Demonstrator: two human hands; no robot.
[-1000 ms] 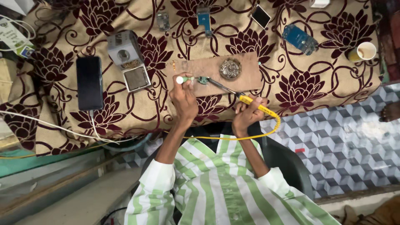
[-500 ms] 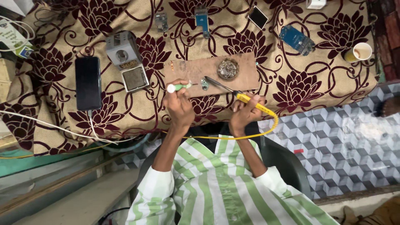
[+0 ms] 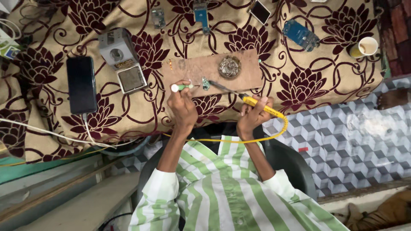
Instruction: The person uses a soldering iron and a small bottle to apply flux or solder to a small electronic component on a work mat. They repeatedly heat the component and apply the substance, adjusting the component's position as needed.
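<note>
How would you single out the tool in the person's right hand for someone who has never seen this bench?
Start at the brown board on the floral cloth. From its near edge a yellow-handled iron slants back to the right hand. Unlike the white-and-green tool in the left hand, it trails a yellow cord.

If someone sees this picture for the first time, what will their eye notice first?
Probably the two hands at the centre: the left hand holds a green-handled tool, the right hand a yellow soldering iron. Both tips meet at a small circuit board on a brown work board. The bold maroon-flowered cloth covers the table, with a black phone at the left.
</note>
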